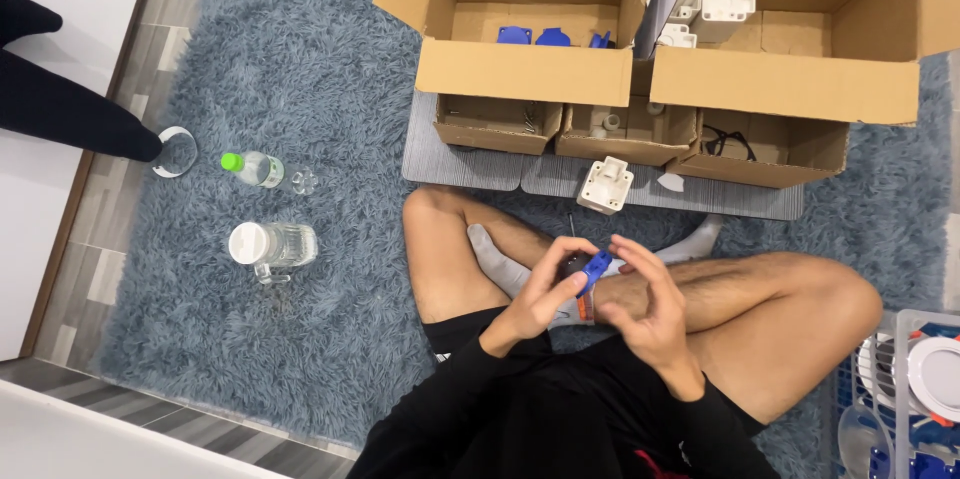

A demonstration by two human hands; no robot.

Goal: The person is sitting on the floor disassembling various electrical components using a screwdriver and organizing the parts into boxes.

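Observation:
I sit cross-legged on a grey-blue shaggy rug (320,59). My left hand (545,294) grips a small black and blue plastic part (588,267) over my crossed shins. My right hand (650,294) is right beside it, fingers curled, with its fingertips at the blue end of the part. A white plastic socket-like block (606,185) lies on a grey mat (480,167) just beyond my knees.
Two large open cardboard boxes, the left (520,69) holding blue parts and the right (790,84) holding white ones, stand behind three small boxes. Two clear bottles (262,169) (272,244) lie on the rug at left. A wire basket (915,389) sits at right. Another person's dark-clothed leg (70,114) is far left.

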